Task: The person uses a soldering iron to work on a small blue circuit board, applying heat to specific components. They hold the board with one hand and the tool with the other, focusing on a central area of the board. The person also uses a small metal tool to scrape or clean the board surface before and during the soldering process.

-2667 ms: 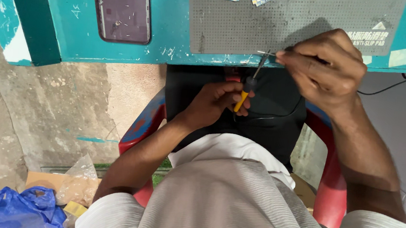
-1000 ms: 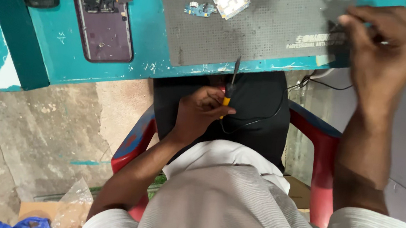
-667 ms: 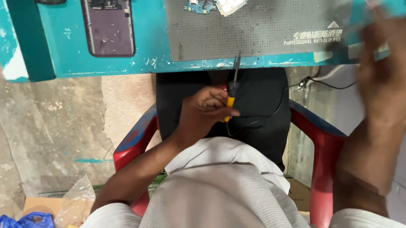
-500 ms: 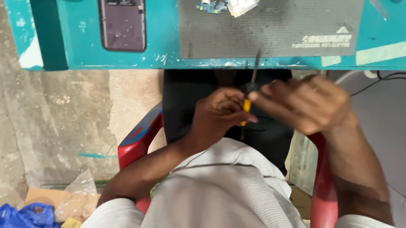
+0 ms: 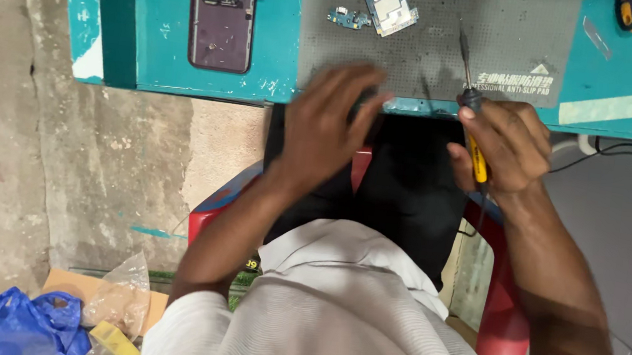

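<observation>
One teal table (image 5: pixel 151 46), one grey mat (image 5: pixel 435 65), two hands at its near edge.
One opened phone (image 5: pixel 221 25), two small circuit boards (image 5: pixel 388 3). Right hand (image 5: pixel 504 145) clamped on one yellow-handled screwdriver (image 5: pixel 471 111), tip over mat; left hand (image 5: pixel 332 125) spread open, blurred, empty.

Circuit board (image 5: pixel 389 4) on mat (image 5: pixel 500 33), phone (image 5: pixel 221 12) left.

Right hand (image 5: pixel 506 146) grips yellow-handled screwdriver (image 5: pixel 471 111); left hand (image 5: pixel 328 128) open at grey mat (image 5: pixel 435 65) edge.

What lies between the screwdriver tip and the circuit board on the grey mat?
In the head view, only bare grey mat lies between the screwdriver tip and the circuit board; the right hand holds the screwdriver.
</observation>
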